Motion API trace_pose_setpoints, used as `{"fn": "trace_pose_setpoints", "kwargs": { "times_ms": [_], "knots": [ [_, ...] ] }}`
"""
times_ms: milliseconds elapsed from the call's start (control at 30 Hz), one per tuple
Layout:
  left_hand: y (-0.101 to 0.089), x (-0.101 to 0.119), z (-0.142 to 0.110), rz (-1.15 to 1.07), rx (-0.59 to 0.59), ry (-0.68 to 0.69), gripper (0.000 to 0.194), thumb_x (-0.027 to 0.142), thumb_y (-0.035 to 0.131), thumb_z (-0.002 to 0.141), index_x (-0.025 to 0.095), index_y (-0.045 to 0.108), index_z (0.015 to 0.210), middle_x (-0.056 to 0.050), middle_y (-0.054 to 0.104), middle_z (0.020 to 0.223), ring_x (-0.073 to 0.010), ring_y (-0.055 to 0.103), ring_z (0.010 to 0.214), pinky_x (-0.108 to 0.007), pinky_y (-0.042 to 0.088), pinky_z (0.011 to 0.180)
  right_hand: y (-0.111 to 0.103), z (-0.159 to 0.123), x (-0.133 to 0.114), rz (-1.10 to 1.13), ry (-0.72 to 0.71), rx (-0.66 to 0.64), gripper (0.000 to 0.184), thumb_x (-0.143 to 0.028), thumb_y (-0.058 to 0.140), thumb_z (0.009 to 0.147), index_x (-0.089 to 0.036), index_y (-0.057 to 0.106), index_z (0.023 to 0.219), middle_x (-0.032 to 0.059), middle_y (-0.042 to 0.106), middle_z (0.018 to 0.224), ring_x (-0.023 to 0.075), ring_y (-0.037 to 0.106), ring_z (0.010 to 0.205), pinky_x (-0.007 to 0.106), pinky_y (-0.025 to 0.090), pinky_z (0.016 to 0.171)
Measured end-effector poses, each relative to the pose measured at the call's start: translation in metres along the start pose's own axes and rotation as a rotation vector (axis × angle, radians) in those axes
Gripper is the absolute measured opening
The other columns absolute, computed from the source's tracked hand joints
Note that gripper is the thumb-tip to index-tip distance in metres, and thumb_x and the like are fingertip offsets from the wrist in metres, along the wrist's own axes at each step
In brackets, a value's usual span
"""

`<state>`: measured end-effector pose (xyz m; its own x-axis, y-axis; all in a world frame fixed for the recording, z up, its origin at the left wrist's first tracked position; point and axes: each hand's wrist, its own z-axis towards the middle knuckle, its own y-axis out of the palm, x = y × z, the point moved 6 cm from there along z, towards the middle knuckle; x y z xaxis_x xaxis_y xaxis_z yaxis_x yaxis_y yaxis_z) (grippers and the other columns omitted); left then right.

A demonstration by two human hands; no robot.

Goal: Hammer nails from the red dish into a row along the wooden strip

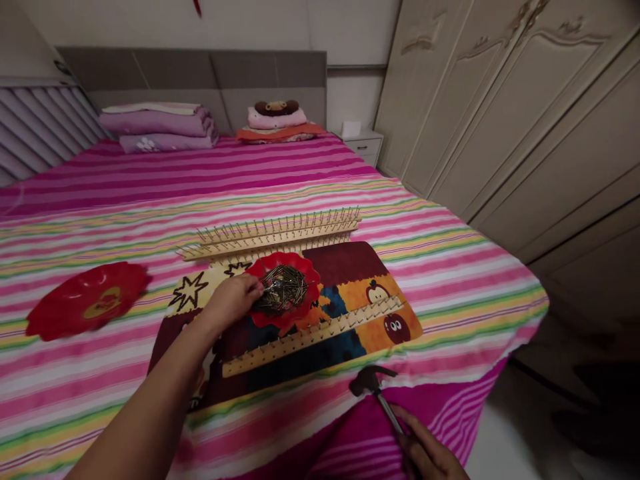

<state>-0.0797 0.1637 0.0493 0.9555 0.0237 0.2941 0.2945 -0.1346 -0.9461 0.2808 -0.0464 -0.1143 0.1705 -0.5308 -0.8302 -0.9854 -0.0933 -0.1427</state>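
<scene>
My left hand [233, 300] reaches over a red scalloped dish [295, 317], its fingertips at the edge of a heap of small metal nails [283, 290]. I cannot tell whether those fingers pinch a nail. My right hand [425, 447] grips the metal shaft of a small hammer [373, 381] near the bed's front edge, with the dark head pointing up and left. Two wooden strips studded with rows of nails lie on a patterned cartoon mat [350, 267]: one at the back [270, 235] and one at the front [313, 337].
A second red scalloped dish [87, 300] lies to the left on the pink striped bedspread [450, 280]. Folded bedding [160, 127] stands at the headboard. Cream wardrobe doors [510, 107] run along the right, and a bedside cabinet [363, 145] stands beyond.
</scene>
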Motion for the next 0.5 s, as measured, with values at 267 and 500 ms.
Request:
{"fn": "trace_pose_setpoints", "kwargs": {
  "times_ms": [267,500],
  "knots": [
    [0.008,-0.011,-0.021,-0.575,-0.069,-0.152,0.029,0.047,0.061,0.054,0.019,0.065,0.063,0.003,0.06,0.054,-0.012,0.048,0.053,-0.022,0.035,0.056,0.004,-0.006,-0.001,-0.004,-0.004,0.037,0.064,-0.056,0.057,0.074,-0.02,0.057,0.127,0.0014,0.061,0.061,0.0118,0.044,0.043,0.021,0.037,0.041],
    [0.012,-0.012,-0.029,-0.715,-0.065,-0.142,0.031,0.047,0.065,0.05,0.019,0.066,0.062,0.002,0.064,0.058,-0.0125,0.053,0.059,-0.023,0.038,0.061,0.01,-0.006,0.007,0.02,0.017,0.026,0.07,-0.059,0.053,0.072,-0.02,0.053,0.13,-0.0043,0.048,0.05,0.0107,0.038,0.041,0.02,0.031,0.039]
  ]
}}
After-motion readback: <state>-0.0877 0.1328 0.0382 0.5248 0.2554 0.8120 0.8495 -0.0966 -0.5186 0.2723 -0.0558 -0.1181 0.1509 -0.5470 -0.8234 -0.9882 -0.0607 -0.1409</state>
